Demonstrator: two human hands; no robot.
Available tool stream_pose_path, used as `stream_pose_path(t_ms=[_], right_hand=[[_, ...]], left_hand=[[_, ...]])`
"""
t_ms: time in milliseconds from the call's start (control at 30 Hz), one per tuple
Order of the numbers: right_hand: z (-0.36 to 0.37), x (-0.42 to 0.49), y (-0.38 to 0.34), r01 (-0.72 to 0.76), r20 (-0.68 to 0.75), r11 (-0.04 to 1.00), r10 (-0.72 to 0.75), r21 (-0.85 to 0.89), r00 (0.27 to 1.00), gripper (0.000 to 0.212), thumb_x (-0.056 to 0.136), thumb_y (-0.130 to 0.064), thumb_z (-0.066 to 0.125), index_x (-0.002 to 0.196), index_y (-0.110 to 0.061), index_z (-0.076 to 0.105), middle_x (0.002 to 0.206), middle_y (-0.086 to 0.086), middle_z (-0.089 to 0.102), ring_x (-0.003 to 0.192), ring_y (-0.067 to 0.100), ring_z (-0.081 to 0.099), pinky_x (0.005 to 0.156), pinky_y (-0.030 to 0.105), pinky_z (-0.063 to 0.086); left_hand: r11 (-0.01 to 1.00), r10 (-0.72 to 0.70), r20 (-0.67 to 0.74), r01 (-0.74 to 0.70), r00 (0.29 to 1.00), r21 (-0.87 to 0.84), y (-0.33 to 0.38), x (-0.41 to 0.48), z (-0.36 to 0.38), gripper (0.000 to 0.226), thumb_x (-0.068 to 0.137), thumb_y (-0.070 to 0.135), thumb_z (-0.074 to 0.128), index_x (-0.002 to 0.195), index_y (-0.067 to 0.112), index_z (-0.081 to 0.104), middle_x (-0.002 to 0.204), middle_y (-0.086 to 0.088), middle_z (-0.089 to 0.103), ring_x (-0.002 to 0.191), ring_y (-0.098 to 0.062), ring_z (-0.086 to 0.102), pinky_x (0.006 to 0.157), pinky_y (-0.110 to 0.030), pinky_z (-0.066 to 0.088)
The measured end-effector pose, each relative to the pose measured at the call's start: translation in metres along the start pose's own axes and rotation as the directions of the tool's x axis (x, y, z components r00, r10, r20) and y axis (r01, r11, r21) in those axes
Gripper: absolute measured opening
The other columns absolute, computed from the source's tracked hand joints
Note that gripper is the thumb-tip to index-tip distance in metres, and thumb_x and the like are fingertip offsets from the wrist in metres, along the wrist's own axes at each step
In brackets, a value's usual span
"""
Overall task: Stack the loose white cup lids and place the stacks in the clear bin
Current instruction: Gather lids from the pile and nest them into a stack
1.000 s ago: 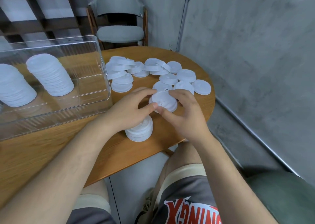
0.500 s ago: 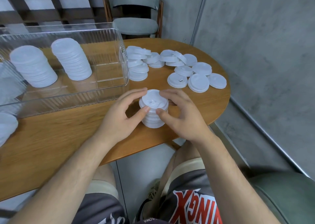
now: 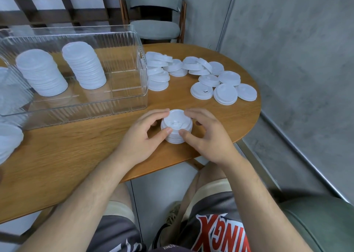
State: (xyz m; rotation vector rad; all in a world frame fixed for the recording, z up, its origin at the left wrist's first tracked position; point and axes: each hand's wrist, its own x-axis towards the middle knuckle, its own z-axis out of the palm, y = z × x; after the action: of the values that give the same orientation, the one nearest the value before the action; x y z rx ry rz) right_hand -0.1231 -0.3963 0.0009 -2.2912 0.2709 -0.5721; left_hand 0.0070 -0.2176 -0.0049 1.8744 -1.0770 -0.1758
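A short stack of white cup lids (image 3: pixel 176 125) stands on the wooden table near its front edge. My left hand (image 3: pixel 141 138) grips its left side, thumb in front and fingers behind. My right hand (image 3: pixel 206 136) grips its right side the same way. The clear bin (image 3: pixel 115 106) sits just behind and to the left, holding two tall lid stacks (image 3: pixel 84 67) (image 3: pixel 41 73). Several loose lids (image 3: pixel 212 79) lie scattered on the table behind the hands, some overlapping in small piles next to the bin's right wall.
More white lids (image 3: pixel 7 142) show at the far left edge, blurred. A grey chair (image 3: pixel 155 27) stands behind the round table (image 3: pixel 67 156). A concrete wall runs along the right. My knees and a green seat (image 3: pixel 316 223) are below the table edge.
A small handful of lids held in both hands came down onto the stack on the table. Both hands now hold the joined stack. The camera view shifted left.
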Motion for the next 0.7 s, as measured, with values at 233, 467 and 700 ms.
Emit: stream_pose_path(t_ms=[233,467,700], right_hand=[[-0.005,0.001,0.001,0.009,0.001,1.0,-0.009,0.025,1.0,0.048,0.091,-0.035,0.073,0.134,-0.015,0.063,0.134,-0.008,0.058,0.128,0.006,0.052,0.104,0.019,0.042],[-0.023,0.031,0.015,-0.163,-0.241,0.986,0.149,-0.04,0.959,0.034,0.096,-0.029,0.065,0.128,-0.017,0.065,0.117,-0.011,0.062,0.097,-0.002,0.055,0.078,0.006,0.039],[-0.014,0.064,0.046,-0.302,-0.281,0.95,0.269,-0.081,0.921,0.039,0.096,-0.021,0.062,0.133,-0.007,0.059,0.118,0.005,0.061,0.094,0.013,0.057,0.088,0.031,0.051]], left_hand=[[1.0,0.001,0.084,-0.003,0.996,0.028,0.008,0.012,-0.011,0.042,0.094,0.033,0.066,0.135,0.027,0.061,0.142,0.022,0.053,0.134,0.001,0.046,0.112,-0.029,0.04],[0.968,-0.035,0.266,-0.034,0.963,0.249,0.036,0.091,0.008,0.043,0.099,0.039,0.06,0.139,0.024,0.057,0.144,0.017,0.048,0.132,0.001,0.043,0.11,-0.02,0.033],[0.927,-0.157,0.319,0.029,0.935,0.373,0.033,0.163,0.046,0.035,0.098,0.029,0.062,0.127,0.01,0.061,0.129,-0.003,0.059,0.117,-0.019,0.055,0.091,-0.028,0.043]])
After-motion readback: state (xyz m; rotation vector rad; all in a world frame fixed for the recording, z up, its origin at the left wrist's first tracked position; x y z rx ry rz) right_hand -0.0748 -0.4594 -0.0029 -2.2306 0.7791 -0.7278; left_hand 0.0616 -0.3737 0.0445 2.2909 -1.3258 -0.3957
